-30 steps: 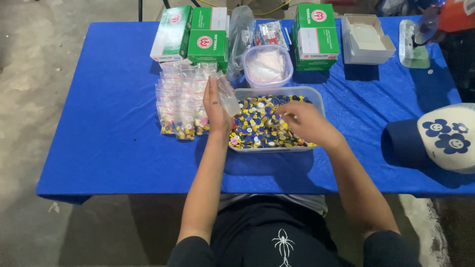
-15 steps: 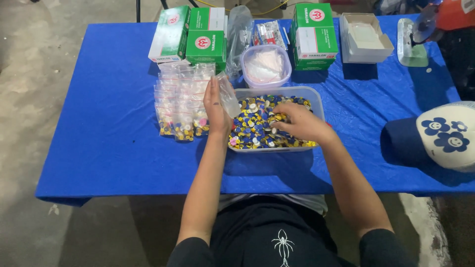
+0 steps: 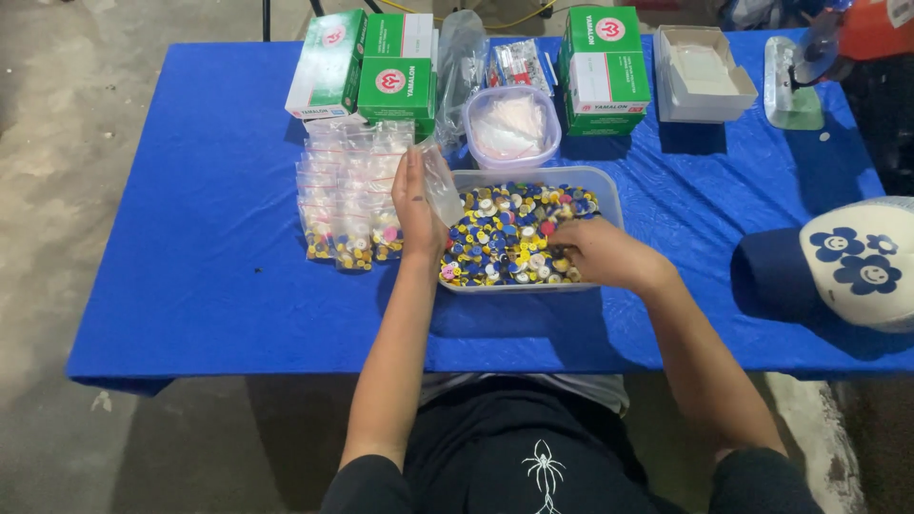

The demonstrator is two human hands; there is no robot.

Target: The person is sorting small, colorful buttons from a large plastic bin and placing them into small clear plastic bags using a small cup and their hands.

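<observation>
The left hand (image 3: 416, 205) grips a small clear bag (image 3: 442, 184) at the tray's (image 3: 609, 195) left edge. The right hand (image 3: 598, 252) lies curled in the tray's caps (image 3: 509, 228); its grip is hidden. Filled bags (image 3: 347, 195) lie left of the tray on the tabletop (image 3: 190, 190).

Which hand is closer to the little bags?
Left. The left hand sits right beside the little bags, holding one clear bag. The right hand is farther off, in the tray of caps.
</observation>
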